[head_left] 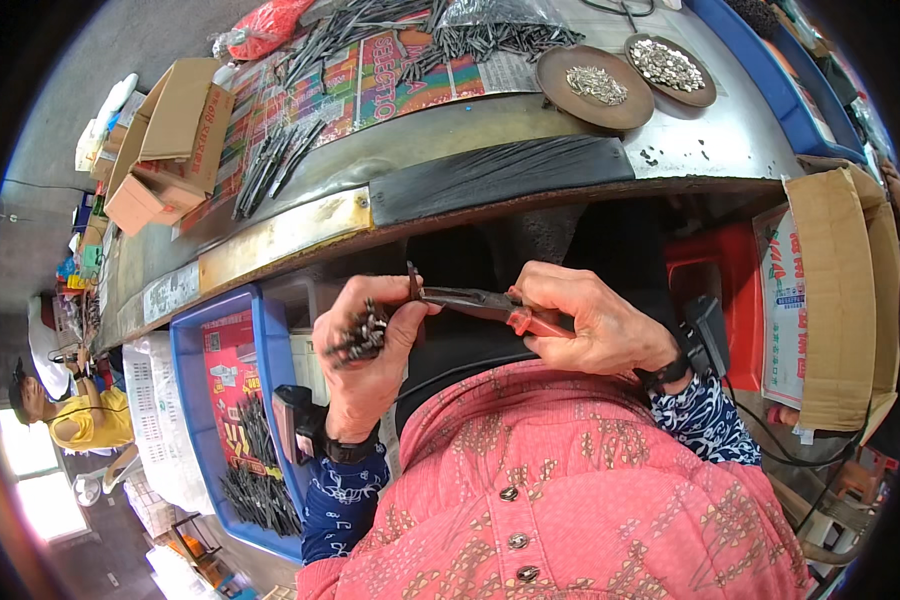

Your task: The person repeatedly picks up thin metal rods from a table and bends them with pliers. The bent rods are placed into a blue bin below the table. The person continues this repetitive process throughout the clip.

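Pliers (485, 303) at a dark strip (413, 275), near the bench (710, 128)

The left grip (373, 360) clasps a bundle (358, 340), probably so thumb (407, 325) and forefinger (372, 288) can steady 1 strip at the pliers' tips. The right grip (595, 318) encircles the red handles (522, 320), likely for leverage.

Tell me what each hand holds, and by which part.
The right hand holds pliers by their red handles; the left hand, thin dark pieces, exact part unclear.

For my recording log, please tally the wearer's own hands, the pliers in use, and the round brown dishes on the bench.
Wearer's own hands: 2
Pliers: 1
Round brown dishes: 2
Total: 5
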Demonstrator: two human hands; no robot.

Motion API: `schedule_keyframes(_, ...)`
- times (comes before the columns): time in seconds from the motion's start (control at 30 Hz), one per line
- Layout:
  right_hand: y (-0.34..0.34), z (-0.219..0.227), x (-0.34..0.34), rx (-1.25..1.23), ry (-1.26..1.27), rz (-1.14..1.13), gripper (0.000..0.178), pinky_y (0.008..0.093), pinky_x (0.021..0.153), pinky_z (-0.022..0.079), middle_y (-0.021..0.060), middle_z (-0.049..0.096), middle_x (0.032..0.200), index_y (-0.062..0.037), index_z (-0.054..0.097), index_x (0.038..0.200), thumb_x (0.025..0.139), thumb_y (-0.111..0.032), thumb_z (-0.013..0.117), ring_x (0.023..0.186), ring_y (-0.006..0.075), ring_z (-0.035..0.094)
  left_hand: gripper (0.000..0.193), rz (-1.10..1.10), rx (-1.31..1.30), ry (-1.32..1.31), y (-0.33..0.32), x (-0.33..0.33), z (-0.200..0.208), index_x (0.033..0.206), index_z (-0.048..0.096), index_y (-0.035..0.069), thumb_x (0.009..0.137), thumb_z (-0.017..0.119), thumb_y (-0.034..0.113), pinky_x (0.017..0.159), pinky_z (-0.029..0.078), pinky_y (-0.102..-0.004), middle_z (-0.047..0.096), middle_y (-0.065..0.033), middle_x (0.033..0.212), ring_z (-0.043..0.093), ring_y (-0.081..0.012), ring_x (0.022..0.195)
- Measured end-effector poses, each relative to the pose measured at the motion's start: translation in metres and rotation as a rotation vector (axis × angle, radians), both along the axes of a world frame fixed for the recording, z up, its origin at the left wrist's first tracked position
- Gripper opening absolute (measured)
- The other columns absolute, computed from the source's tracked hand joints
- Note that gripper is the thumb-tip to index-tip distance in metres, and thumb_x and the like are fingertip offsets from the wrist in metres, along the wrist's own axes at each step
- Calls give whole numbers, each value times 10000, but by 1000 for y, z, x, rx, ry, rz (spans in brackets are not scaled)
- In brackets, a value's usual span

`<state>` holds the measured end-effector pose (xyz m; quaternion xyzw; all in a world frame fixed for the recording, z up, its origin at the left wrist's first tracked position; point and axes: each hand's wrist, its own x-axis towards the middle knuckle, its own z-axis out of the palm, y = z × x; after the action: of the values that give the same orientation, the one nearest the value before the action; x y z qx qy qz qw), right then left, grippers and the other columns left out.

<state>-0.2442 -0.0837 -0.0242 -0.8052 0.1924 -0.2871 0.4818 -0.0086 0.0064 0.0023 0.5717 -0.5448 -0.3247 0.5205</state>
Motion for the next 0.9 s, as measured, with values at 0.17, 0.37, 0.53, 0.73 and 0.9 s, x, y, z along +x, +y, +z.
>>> schedule_keyframes(0.17, 1, 0, 2, -79, -35, -45, 192, 393, 668, 451, 113, 542, 853, 7, 610, 894, 738, -37, 715, 814, 316, 557, 87, 29, -90, 164, -4, 2, -6, 1042, 657, 6, 960, 683, -10, 587, 487, -227, 746, -138, 906, 619, -91, 661)
schedule_keyframes(0.37, 6, 0, 9, -537, 45, -322, 183, 387, 770, 431, 93, 579, 959, -57, 671, 911, 762, -74, 776, 869, 269, 575, 113, -13, 137, 604, -3, 7, 1, 1078, 624, 10, 1007, 654, 92, 492, 365, -198, 715, -158, 857, 440, -48, 504)
schedule_keyframes(0.53, 7, 4, 8, -682, 54, -351, 184, 403, 790, 419, 85, 573, 988, -68, 667, 879, 738, -103, 778, 887, 268, 576, 107, -47, 268, 803, 0, 8, 7, 1064, 629, 29, 1007, 656, 115, 458, 329, -194, 712, -148, 838, 413, -35, 482)
schedule_keyframes(0.73, 9, 6, 6, -704, 87, -334, 188, 406, 780, 427, 84, 564, 974, -73, 650, 874, 724, -102, 759, 870, 272, 565, 98, -52, 343, 808, 1, 10, 9, 1067, 616, 35, 990, 658, 79, 442, 320, -193, 718, -154, 838, 409, -33, 474)
schedule_keyframes(0.9, 10, -1, 2, -622, 109, -253, 163, 398, 717, 449, 98, 545, 927, -64, 614, 851, 732, -71, 725, 842, 279, 555, 192, -151, 291, 819, 3, 8, 8, 1102, 590, 13, 937, 687, -5, 459, 357, -186, 725, -165, 850, 447, -33, 499)
